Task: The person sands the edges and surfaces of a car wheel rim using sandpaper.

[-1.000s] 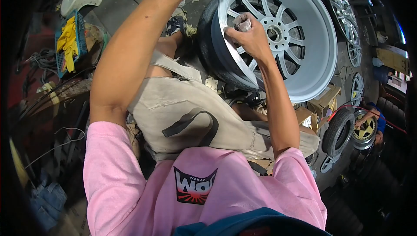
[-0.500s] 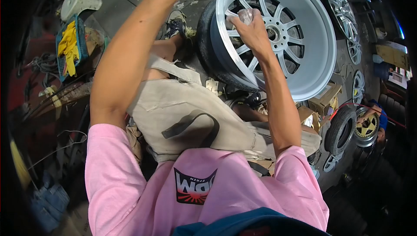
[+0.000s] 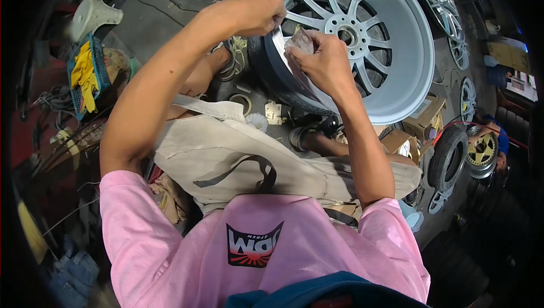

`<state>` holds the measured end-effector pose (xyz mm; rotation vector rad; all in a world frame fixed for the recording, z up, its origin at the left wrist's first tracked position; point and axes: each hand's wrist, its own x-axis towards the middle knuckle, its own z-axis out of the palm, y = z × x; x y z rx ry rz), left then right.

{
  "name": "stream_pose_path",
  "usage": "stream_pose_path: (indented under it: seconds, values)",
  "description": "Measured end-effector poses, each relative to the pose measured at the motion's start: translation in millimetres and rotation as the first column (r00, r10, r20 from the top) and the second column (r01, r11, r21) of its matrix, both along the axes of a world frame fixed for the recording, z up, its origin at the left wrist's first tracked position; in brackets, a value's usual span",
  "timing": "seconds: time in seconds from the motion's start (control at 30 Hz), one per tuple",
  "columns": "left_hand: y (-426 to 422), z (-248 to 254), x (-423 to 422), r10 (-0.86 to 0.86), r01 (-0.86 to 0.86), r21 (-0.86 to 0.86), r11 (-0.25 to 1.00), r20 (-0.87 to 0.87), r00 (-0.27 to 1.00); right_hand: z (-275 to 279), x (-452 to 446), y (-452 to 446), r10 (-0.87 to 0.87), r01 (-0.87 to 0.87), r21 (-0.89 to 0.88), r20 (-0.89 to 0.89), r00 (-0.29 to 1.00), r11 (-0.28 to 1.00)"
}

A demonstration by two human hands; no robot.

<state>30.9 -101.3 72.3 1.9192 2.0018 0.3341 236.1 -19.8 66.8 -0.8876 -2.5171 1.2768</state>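
Note:
A large grey alloy wheel (image 3: 411, 53) leans on a black tyre (image 3: 262, 73) in front of me. My left hand (image 3: 262, 12) is closed at the wheel's upper left edge; what its fingertips pinch is hidden. Between the thumb and fingers of my right hand (image 3: 328, 61) is a crumpled greyish piece (image 3: 300, 41), held just inside the rim. A pale, whitish strip (image 3: 281, 47) runs along the rim's left edge between my hands.
A blue basket (image 3: 102, 70) with yellow gloves (image 3: 84, 75) and a white stool (image 3: 95, 16) are at left. A tape roll (image 3: 242, 103) lies near my feet. At right are cardboard boxes (image 3: 425, 116), a tyre (image 3: 450, 158), other wheels (image 3: 436, 2) and another person (image 3: 498, 138) beside a gold wheel.
My left hand has come down and right to the rim's edge, fully into view. My right hand has shifted slightly down. The wheel appears a little higher and further left.

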Motion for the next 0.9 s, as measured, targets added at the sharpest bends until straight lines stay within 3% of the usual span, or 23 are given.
stream_pose_path:
  seconds: [0.17, 0.27, 0.3, 0.33, 0.4, 0.47, 0.5, 0.6, 0.8, 0.9]
  values:
    - [-0.7, -1.6, 5.7, -0.054, 0.053, 0.037, 0.998, 0.026, 0.998, 11.0, -5.0, -9.6, 0.048, -0.058, 0.132, 0.072, 0.996, 0.99]
    - [-2.0, 1.8, -2.3, -0.069, 0.071, -0.05, 0.996, 0.034, 0.997, 13.0, -5.4, -14.9, 0.082, -0.108, 0.183, 0.145, 0.986, 0.977]
    - [-3.0, 2.5, -8.4, -0.041, 0.04, 0.017, 0.999, 0.015, 0.999, 13.0, -5.2, -15.4, 0.085, -0.122, 0.208, 0.18, 0.98, 0.971]
    - [-4.6, 2.0, -12.4, -0.01, 0.01, 0.085, 0.996, -0.002, 1.0, 11.0, -5.5, -14.1, 0.09, -0.128, 0.209, 0.183, 0.979, 0.97]
    - [-6.6, 8.7, -24.7, 0.043, -0.042, 0.022, 0.999, -0.011, 0.999, 4.3, -9.6, -9.4, 0.06, -0.085, 0.141, 0.173, 0.983, 0.986]
    - [-9.3, 16.1, -35.5, 0.084, -0.094, 0.264, 0.96, 0.047, 0.995, -1.7, -25.2, -3.5, 0.042, -0.057, 0.111, 0.137, 0.99, 0.992]
    - [-7.9, 21.7, -36.9, 0.102, -0.11, 0.212, 0.971, 0.046, 0.994, -4.2, -30.1, -0.6, 0.011, -0.019, 0.078, 0.103, 0.995, 0.997]
    - [-15.9, 33.5, -34.4, 0.143, -0.165, 0.267, 0.95, 0.102, 0.985, -8.4, -45.8, 2.9, -0.043, 0.035, 0.061, 0.126, 0.991, 0.998]
    - [-33.3, 53.2, -57.2, 0.206, -0.205, 0.174, 0.963, 0.017, 0.978, -0.8, -37.0, -3.3, 0.033, -0.052, 0.086, 0.204, 0.978, 0.995]
    - [-30.4, 47.3, -56.1, 0.183, -0.185, 0.196, 0.963, 0.028, 0.983, -15.6, -64.5, 1.9, -0.082, 0.072, 0.115, 0.089, 0.993, 0.991]
